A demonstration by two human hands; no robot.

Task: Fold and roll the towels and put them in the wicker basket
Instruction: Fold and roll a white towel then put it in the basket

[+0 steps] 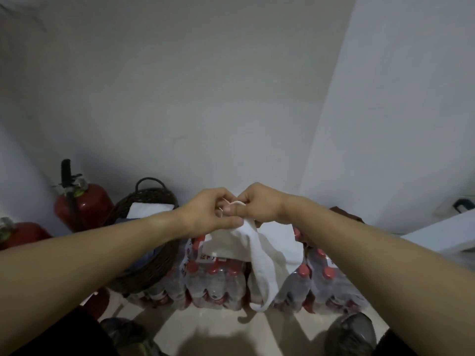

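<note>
A white towel [258,263] hangs down in front of me, pinched at its top edge by both hands held close together. My left hand [210,211] and my right hand [259,206] touch each other over the gathered corners. The towel's lower end dangles in front of the bottle packs. The dark wicker basket [154,196] with a handle stands at the left, partly behind my left forearm, and holds a folded white towel [149,209]. More white cloth [277,240] lies on top of the bottle packs behind the hanging towel.
Shrink-wrapped packs of red-capped water bottles [216,283] stand on the floor below my hands. Two red fire extinguishers [82,206] sit at the left by the wall. A white ledge [442,235] is at the right. My shoes [352,335] show at the bottom.
</note>
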